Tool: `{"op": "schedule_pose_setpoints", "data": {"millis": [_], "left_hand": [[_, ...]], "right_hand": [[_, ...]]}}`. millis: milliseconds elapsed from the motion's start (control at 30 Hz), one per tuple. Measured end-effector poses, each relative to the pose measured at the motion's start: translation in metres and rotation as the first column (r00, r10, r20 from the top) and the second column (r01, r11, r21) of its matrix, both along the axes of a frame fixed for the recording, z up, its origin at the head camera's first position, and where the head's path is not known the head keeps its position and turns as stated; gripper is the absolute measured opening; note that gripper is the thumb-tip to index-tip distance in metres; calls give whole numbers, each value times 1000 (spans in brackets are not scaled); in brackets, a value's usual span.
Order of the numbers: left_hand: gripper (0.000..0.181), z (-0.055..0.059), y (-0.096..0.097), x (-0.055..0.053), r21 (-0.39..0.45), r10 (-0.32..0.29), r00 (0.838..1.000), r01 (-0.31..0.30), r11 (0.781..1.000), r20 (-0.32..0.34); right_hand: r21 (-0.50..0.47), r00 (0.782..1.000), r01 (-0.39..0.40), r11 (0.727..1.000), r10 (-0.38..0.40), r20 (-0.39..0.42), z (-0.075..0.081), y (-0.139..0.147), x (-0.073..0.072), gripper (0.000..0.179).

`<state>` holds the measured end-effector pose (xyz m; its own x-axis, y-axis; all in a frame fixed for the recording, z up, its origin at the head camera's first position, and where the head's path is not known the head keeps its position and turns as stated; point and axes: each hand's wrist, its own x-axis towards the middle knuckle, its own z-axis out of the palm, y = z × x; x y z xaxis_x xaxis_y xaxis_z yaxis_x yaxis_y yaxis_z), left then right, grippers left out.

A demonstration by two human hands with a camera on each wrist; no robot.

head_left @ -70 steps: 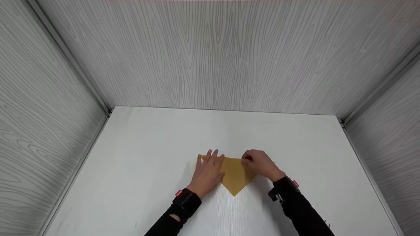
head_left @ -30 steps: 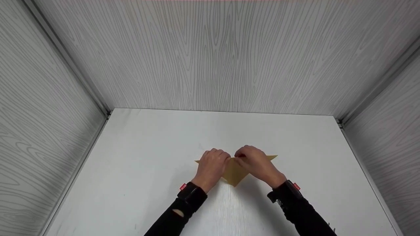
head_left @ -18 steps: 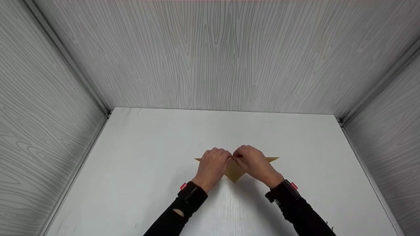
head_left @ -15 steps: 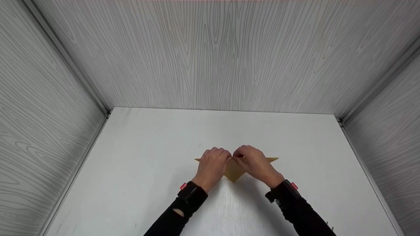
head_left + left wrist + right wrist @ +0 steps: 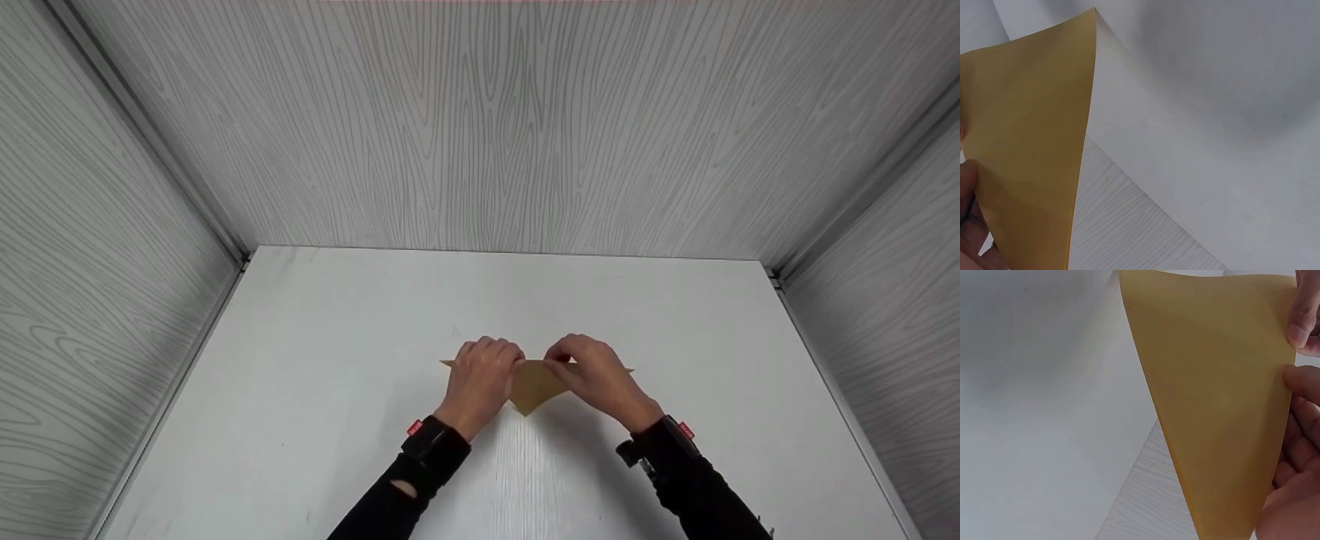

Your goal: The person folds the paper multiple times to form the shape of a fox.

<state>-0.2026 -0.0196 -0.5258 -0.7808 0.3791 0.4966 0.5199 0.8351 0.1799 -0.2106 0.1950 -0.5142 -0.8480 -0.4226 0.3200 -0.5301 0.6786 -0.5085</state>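
Both hands hold a folded triangle of golden-brown paper (image 5: 531, 388), its long edge away from the person and one corner pointing toward the person. My left hand (image 5: 484, 382) grips the long edge left of the middle, fingers curled over it. On the right part of the same edge, my right hand (image 5: 600, 381) pinches the paper between thumb and fingers. Slender tips of the triangle stick out beyond each hand. In the left wrist view the paper (image 5: 1033, 129) bends slightly, with fingertips at its left edge. The right wrist view has the paper (image 5: 1213, 382) with fingers along its right edge.
A white tabletop (image 5: 360, 315) lies under the hands, bearing their shadows. Pale wood-grain panels enclose it: a back wall (image 5: 480, 135), a left wall (image 5: 97, 262) and a right wall (image 5: 885, 300). Black bands circle both wrists.
My left hand, first spread flat on the paper, came to grip its far edge. Both hands met near the middle; since then the right has slid rightward along the edge, leaving a gap.
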Motion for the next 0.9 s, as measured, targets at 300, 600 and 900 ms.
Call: {"op": "schedule_pose_setpoints", "data": {"millis": [300, 600, 900], "left_hand": [[6, 2, 0, 1, 21, -1, 1000, 0, 1000, 16], [8, 2, 2, 1, 15, -2, 1000, 2, 1000, -8], [7, 3, 5, 1, 10, -6, 1000, 6, 1000, 1]], "right_hand": [[-49, 1000, 6, 999, -6, 4, -1, 13, 1, 7], [-79, 999, 12, 997, -9, 36, -2, 28, 3, 7], [-78, 998, 22, 997, -17, 64, -2, 34, 3, 9]]}}
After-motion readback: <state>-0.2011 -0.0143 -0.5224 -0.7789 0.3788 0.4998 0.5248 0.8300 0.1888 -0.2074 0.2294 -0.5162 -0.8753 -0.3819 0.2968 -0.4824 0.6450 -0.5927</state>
